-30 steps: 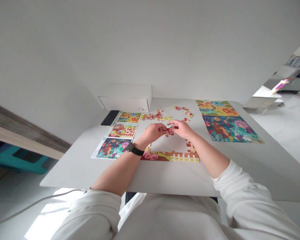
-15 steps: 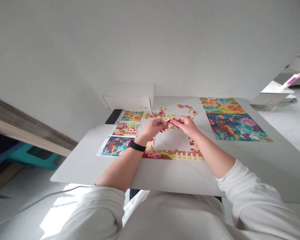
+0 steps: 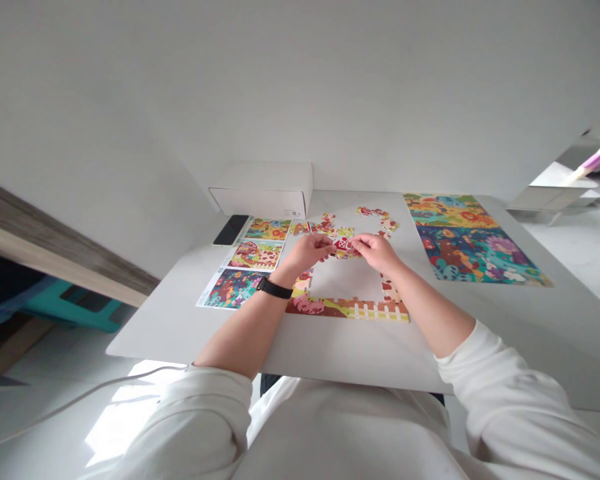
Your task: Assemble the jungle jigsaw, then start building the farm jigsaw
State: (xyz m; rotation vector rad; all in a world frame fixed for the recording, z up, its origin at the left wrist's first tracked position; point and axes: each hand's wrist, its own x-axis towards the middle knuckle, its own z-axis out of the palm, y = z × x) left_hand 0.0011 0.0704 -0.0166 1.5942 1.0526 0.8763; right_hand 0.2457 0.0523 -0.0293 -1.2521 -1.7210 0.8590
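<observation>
A red puzzle piece (image 3: 343,244) with a white barn-door pattern is between my two hands, above the far side of a partly joined farm puzzle (image 3: 340,309). My left hand (image 3: 311,251), with a black band on its wrist, is closed on the piece's left edge. Pinched on its right edge are the fingers of my right hand (image 3: 374,251). The puzzle's border frames a bare middle, with a pink pig and white fence along the near edge. Loose puzzle pieces (image 3: 375,215) lie beyond my hands; some are partly hidden by my fingers.
At the left lies a picture sheet (image 3: 219,272) with three scenes, beside a dark phone (image 3: 231,230). A white box (image 3: 260,193) stands at the back against the wall. Two finished-looking colourful puzzles (image 3: 480,253) lie at the right of the white table (image 3: 330,360).
The red piece has tilted flatter and sits slightly lower between my fingers. Both hands keep their grip, and the whole view has shifted slightly.
</observation>
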